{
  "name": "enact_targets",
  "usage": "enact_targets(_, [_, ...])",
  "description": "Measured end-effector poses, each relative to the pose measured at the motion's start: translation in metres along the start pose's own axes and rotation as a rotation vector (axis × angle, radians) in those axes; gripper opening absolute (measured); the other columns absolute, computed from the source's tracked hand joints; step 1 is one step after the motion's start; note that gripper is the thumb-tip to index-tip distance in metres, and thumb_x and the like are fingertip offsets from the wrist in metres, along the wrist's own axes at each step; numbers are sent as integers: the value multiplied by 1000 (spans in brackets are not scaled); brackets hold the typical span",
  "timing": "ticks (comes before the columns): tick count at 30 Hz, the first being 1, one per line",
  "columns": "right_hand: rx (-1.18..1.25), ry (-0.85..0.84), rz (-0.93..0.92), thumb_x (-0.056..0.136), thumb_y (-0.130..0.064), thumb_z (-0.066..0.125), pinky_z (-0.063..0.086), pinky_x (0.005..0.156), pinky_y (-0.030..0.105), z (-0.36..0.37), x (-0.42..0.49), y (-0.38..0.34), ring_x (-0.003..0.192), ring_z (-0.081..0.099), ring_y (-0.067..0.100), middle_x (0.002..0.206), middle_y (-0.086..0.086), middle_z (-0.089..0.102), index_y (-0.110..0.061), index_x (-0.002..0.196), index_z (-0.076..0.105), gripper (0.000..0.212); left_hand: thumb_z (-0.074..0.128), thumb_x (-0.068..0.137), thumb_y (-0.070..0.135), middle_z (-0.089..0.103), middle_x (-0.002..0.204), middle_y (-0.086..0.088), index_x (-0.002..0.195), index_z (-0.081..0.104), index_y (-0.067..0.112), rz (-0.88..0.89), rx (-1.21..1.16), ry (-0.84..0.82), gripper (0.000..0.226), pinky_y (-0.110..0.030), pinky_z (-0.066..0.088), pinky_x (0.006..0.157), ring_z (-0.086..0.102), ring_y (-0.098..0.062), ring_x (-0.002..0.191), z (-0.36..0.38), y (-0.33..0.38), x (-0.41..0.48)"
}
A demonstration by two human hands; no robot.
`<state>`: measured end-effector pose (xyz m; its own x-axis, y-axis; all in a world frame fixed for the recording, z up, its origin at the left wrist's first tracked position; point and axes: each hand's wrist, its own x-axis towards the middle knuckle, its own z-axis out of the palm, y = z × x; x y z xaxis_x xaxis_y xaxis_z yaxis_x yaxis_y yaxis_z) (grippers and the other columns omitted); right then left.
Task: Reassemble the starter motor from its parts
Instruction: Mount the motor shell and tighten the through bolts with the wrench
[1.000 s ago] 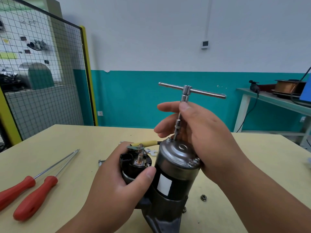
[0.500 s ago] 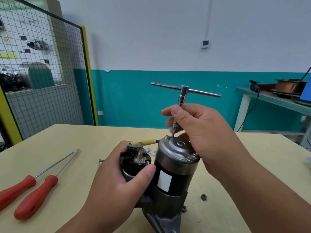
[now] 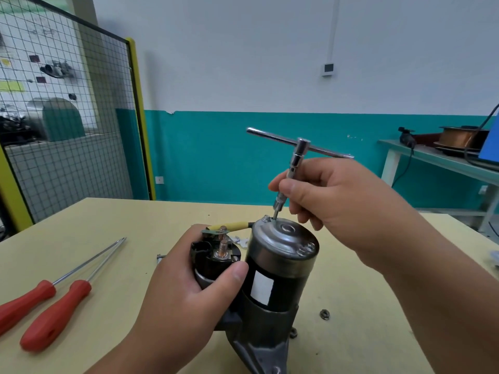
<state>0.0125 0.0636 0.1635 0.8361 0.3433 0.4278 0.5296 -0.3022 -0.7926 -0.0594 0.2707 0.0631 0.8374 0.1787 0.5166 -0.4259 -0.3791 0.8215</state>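
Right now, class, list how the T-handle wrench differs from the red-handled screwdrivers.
The T-handle wrench stands tilted in the right hand, tip on the starter motor; the red-handled screwdrivers lie on the table. The wrench is all metal; the screwdrivers have red grips. Both have slim metal shafts.

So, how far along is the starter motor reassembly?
Mostly done: the end cap sits on the starter motor, the solenoid beside it. In hand: the left hand grips the solenoid while the right hand holds the T-handle wrench, its tip at a bolt on the cap's far rim. Probably left: tightening, and two loose nuts on the table.
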Motion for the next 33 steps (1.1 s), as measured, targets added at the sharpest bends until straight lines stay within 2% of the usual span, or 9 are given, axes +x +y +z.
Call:
enact_targets(4, [11,91,-2,93,-41,71,47,56,27,10,1,5,53,56,5,61,-7,65,-25,88,69,16,64,66,64,75,86,15,100,67,47,8,5,-4,38,-34,56,67,72,-5,81,0,1,0])
enact_targets(6, [46,79,10,97,-38,68,47,58,27,11,1,5,56,56,4,63,-8,64,-32,91,71,8,65,65,64,75,87,15,101,67,47,-4,-1,-1,40,-38,60,67,73,-5,81,0,0,0])
enact_targets(10, [42,-12,31,104,-22,57,47,58,21,5,0,2,59,58,2,68,-11,67,-31,93,77,24,68,64,64,75,89,12,103,69,44,-61,-42,-1,44,-52,67,64,75,-10,81,0,-3,0])
enact_targets(15, [114,66,18,97,-28,69,45,52,14,12,1,5,54,55,1,61,-10,64,-23,87,77,14,68,63,64,76,89,13,103,69,45,-55,-38,-6,44,-49,67,63,75,-9,81,0,-5,0])
enact_targets(18, [173,135,24,91,-36,74,43,52,20,19,0,8,52,50,3,56,-12,59,-21,86,76,16,66,65,64,75,87,16,104,68,47,-16,-6,-4,43,-42,66,61,74,-6,80,0,-3,-1])
enact_targets(21, [152,109,31,97,-36,68,42,59,26,19,0,8,55,50,1,58,-14,59,-27,93,78,15,65,63,65,75,88,15,102,68,48,-31,-20,-4,42,-37,66,57,74,-6,82,0,-4,0])
enact_targets(25, [163,32,39,106,-27,55,42,59,24,16,0,7,60,52,4,64,-14,60,-35,97,79,27,65,64,66,75,87,14,100,68,45,-25,-31,5,42,-31,64,57,74,-7,83,0,-5,1])
enact_targets(29, [145,88,-30,100,-29,67,42,58,22,22,0,8,55,50,1,59,-13,59,-23,88,77,16,64,64,65,75,88,14,99,68,47,-11,-23,3,39,-33,62,60,74,-7,83,0,-4,1])
enact_targets(33, [215,158,-33,95,-34,74,35,58,29,29,0,12,53,41,6,59,-11,50,-21,77,66,24,62,66,64,75,87,15,99,67,49,19,16,11,37,-24,50,65,72,-5,83,0,-1,1])
